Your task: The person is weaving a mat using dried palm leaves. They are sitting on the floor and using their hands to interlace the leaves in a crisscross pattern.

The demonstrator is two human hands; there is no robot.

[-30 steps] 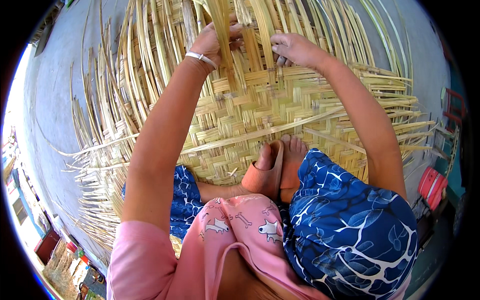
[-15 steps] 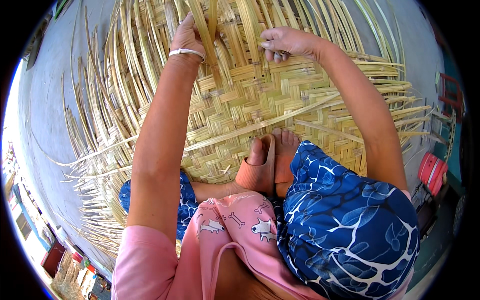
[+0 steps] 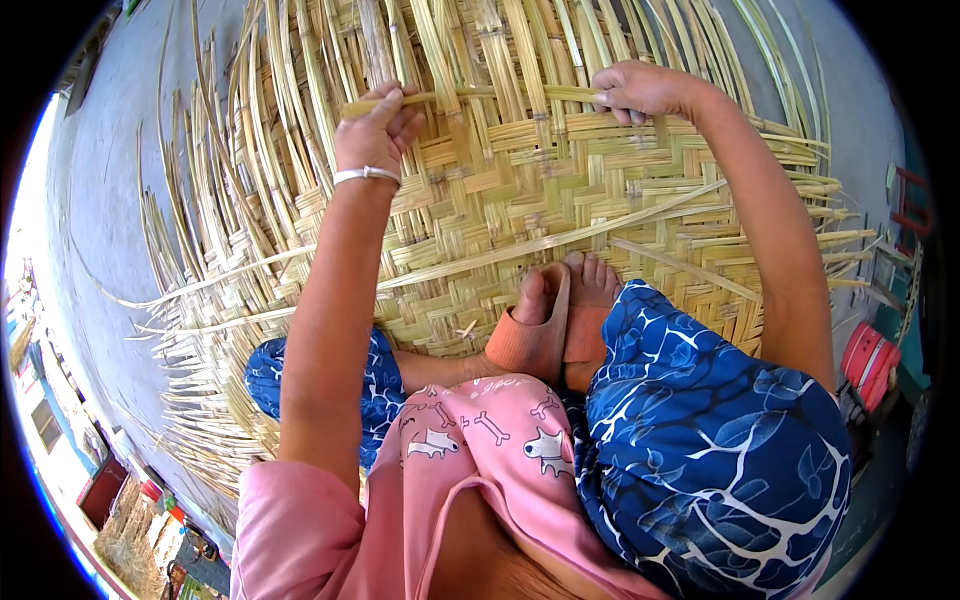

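A large mat (image 3: 560, 215) of flattened, pale yellow-green cane strips lies under my feet, woven in a zigzag pattern. One narrow crosswise cane strip (image 3: 570, 93) runs between my hands along the far edge of the weave, passing behind some lengthwise strips and showing between others. My left hand (image 3: 378, 130), with a white bangle at the wrist, pinches its left part, and a short end sticks out past the fingers. At its right part, the fingers of my right hand (image 3: 645, 90) are closed round the strip. Unwoven lengthwise strips (image 3: 300, 100) extend beyond my hands.
My feet in orange sandals (image 3: 530, 335) rest on the mat. Two long loose strips (image 3: 520, 247) lie slantwise across it. Ragged strip ends fan out on both sides over a grey floor (image 3: 110, 180). A red container (image 3: 868, 365) stands at the right.
My left hand has come off the lengthwise strips, moved nearer, and taken hold of the crosswise strip. My right hand has shifted right, and the strip now stretches between both hands.
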